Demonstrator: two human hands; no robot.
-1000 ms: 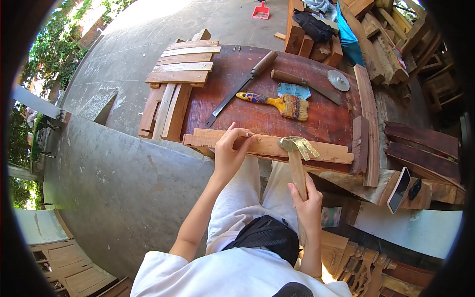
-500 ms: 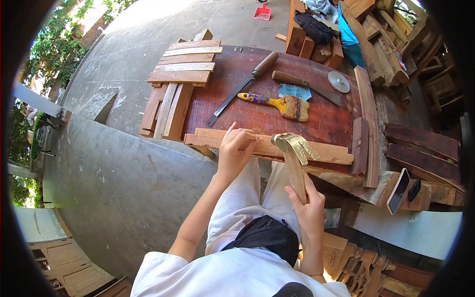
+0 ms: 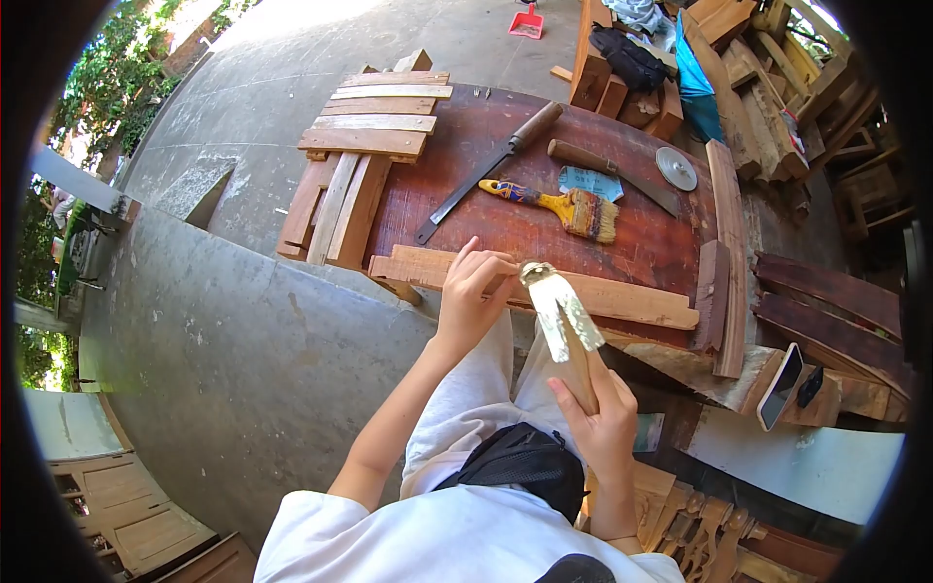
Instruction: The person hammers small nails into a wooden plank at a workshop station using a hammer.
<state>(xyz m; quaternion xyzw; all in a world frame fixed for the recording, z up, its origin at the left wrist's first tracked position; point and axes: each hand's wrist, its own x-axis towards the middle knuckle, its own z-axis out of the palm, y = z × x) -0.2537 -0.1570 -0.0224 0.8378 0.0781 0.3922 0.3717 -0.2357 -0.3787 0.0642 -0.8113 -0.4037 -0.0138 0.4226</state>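
My left hand [image 3: 473, 291] pinches something small, likely a nail, against a light wooden plank [image 3: 622, 299] lying along the near edge of a dark red tabletop [image 3: 505, 228]. My right hand [image 3: 598, 423] grips the wooden handle of a claw hammer [image 3: 556, 309]. The hammer's metal head is close to my left fingertips, just right of them. The nail itself is too small to make out.
On the tabletop lie a paintbrush [image 3: 559, 203], a long file [image 3: 491, 170], a knife-like tool [image 3: 617, 175] and a round disc [image 3: 676, 167]. Stacked slats [image 3: 355, 165] sit at the left. A phone [image 3: 780, 386] leans on boards at the right. Timber is piled behind.
The hammer has swung left, its head now next to my left fingers. My left hand stays on the plank, fingers drawn into a pinch.
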